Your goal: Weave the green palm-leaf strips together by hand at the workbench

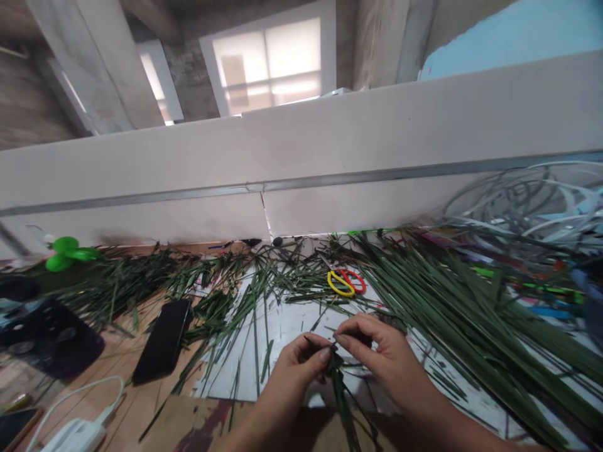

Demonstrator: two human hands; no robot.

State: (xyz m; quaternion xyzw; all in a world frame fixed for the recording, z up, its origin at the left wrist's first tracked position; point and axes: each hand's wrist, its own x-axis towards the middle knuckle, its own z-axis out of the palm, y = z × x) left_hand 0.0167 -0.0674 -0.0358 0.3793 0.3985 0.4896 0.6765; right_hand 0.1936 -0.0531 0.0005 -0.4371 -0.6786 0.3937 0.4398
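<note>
Fingers pinched, my left hand [301, 363] grips the upper end of some green leaf strips [343, 402], which hang down toward the bottom edge. Close beside it, my right hand [374, 351] pinches at the same upper end with thumb and forefinger. Exactly how the strips are folded or knotted between the fingertips is too small to make out. Just beyond the hands lie scissors [346, 282] with one yellow and one red handle loop, among cut leaf scraps. A white board [226, 376] strewn with green slivers lies under the work.
Long green leaves [452, 301] are heaped at the right, below coiled white strips [527, 201]. A black phone [162, 342] and a white charger [78, 436] with its cable lie at the left. A low white partition [330, 144] runs along the back.
</note>
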